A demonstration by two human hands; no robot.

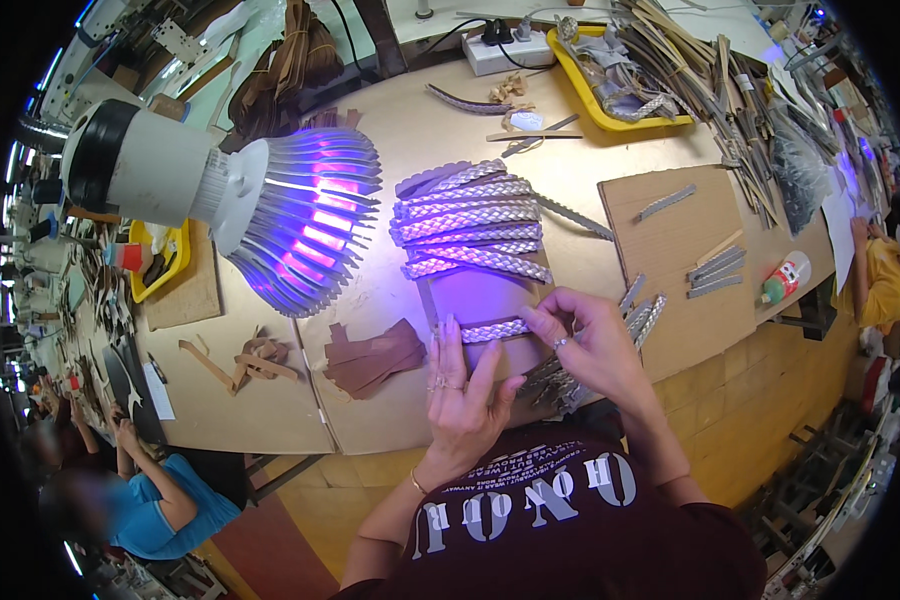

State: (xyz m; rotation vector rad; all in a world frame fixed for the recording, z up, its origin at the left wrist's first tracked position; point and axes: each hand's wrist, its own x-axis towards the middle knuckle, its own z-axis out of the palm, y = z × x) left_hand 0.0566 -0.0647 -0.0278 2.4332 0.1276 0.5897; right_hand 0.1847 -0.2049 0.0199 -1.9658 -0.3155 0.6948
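Note:
A silvery braided strap (497, 330) lies across a flat board (480, 293) in front of me. My left hand (462, 393) rests on the strap's left end, its fingers spread and stretched out. At the other end, the thumb and fingertips of my right hand (595, 345) pinch the strap's edge. Just beyond, several similar braided straps (470, 215) lie side by side in a row. A lamp with a finned metal head (305, 220) throws purple light on them from the left. Beneath my right hand, a bundle of loose braided strips (645, 322) hangs near the table's edge.
Brown strips (375, 358) are piled left of my hands, with curled tan strips (263, 362) farther left. A cardboard sheet (675, 290) bears short grey pieces on the right. Beyond stand a yellow tray (620, 122) and a power strip (505, 52). Another person in blue (175, 505) works at lower left.

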